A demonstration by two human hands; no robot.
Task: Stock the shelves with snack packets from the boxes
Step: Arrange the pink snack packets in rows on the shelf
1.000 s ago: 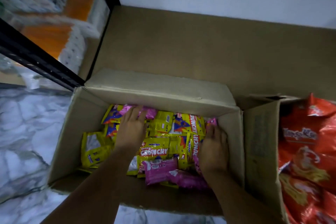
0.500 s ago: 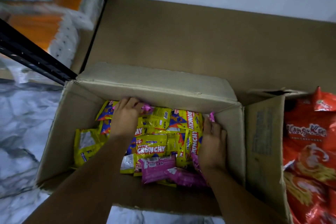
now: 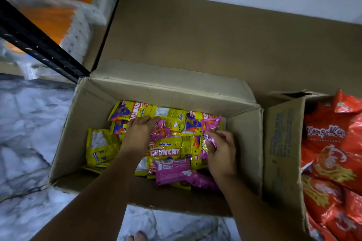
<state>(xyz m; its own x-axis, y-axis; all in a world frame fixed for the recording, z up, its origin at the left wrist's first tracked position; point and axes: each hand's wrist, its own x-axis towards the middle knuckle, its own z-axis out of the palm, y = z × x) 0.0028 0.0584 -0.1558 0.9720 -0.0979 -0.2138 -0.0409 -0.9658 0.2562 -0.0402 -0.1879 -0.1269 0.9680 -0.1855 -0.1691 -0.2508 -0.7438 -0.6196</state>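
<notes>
right hand (image 3: 221, 152) raised, gripping pink packet (image 3: 210, 125) upright | left hand (image 3: 140, 133) pinching another

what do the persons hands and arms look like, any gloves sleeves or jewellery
Both hands are bare: no gloves on the left hand or the right hand. Both forearms are bare as far as the bottom edge of the view, with no sleeve or cuff showing. No watch, bracelet or ring is visible on either wrist or on the fingers that show. The light is dim, so fine marks cannot be made out.

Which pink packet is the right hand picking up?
The pink packet at the box's far right, pinched in the right hand and raised. The other pink packets lie flat nearer the person.
</notes>
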